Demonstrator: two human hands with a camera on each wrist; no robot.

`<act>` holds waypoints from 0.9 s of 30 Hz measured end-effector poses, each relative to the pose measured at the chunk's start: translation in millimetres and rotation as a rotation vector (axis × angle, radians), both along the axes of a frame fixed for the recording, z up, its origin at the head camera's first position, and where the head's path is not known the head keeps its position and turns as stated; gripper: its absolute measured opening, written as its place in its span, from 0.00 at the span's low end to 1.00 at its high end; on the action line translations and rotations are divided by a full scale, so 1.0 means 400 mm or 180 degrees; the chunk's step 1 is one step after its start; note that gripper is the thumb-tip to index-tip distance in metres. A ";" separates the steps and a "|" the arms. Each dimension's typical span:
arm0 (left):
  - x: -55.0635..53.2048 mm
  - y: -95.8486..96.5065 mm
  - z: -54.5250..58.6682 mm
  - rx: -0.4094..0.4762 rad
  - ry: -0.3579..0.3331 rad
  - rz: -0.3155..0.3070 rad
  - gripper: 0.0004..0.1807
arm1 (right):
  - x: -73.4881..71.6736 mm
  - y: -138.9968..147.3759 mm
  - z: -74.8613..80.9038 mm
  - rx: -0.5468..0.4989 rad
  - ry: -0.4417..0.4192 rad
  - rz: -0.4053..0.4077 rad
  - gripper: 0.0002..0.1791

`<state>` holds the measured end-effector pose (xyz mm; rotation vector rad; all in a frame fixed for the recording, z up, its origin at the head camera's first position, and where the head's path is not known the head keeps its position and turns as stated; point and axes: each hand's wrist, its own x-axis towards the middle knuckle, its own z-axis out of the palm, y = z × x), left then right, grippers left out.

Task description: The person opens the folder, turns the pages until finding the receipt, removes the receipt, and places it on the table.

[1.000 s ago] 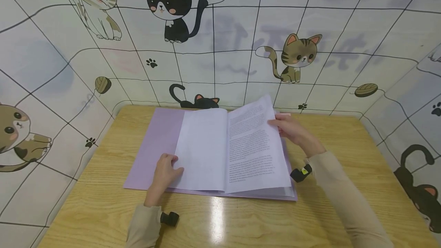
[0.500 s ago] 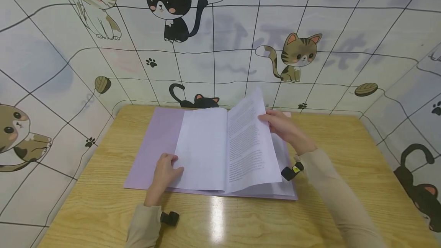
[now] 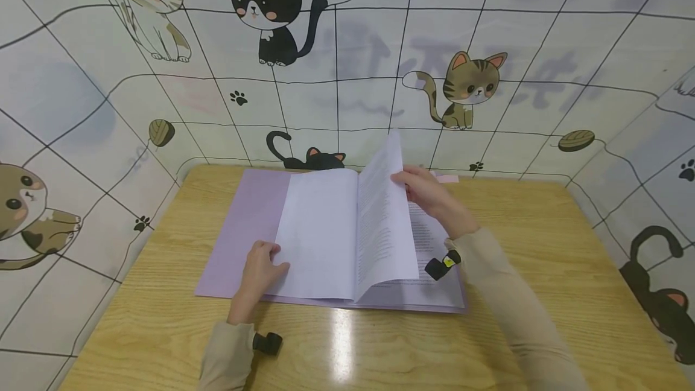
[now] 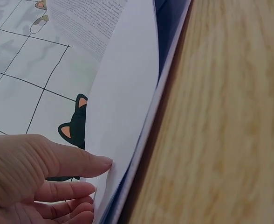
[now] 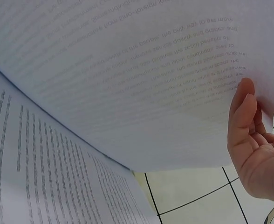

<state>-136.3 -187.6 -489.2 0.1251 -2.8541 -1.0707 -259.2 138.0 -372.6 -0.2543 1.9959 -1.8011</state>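
An open booklet with a purple cover (image 3: 247, 216) lies on the wooden table. Its left page (image 3: 320, 234) is blank. My right hand (image 3: 431, 198) pinches the outer edge of a printed page (image 3: 380, 228), which stands raised and bowed above the right side. Under it another printed sheet (image 3: 434, 288) shows. In the right wrist view several fingers (image 5: 239, 116) lie behind the lifted sheet, its text showing through faintly. My left hand (image 3: 262, 267) holds the left page's outer edge, thumb on top and the other fingers curled at the edge, as the left wrist view shows.
Behind the table (image 3: 543, 258) rises a white wall covering (image 3: 369, 101) with grid lines and cartoon cats, continuing along both sides. A pink tab (image 3: 447, 178) sticks out past the booklet's far right corner. Both wrists carry small black cameras.
My right hand has moved left, carrying the printed page upward and toward the spine, so more of the sheet beneath shows. The left hand has stayed in place.
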 end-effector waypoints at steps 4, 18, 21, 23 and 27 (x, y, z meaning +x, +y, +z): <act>0.001 0.000 0.001 -0.0020 0.0025 -0.0001 0.17 | -0.001 -0.017 0.000 -0.0067 -0.0016 -0.0055 0.24; 0.004 0.007 0.010 -0.0021 -0.0014 -0.0002 0.17 | 0.002 -0.063 0.002 -0.0235 -0.0052 -0.0140 0.25; 0.005 0.009 0.013 -0.0036 -0.0057 0.0000 0.17 | 0.001 -0.072 0.003 -0.0294 -0.0062 -0.0148 0.24; 0.006 0.010 0.016 -0.0038 -0.0065 -0.0008 0.18 | 0.001 -0.079 0.002 -0.0326 -0.0086 -0.0179 0.24; 0.008 0.011 0.018 -0.0012 -0.0055 -0.0079 0.18 | 0.000 -0.092 0.001 -0.0372 -0.0120 -0.0208 0.23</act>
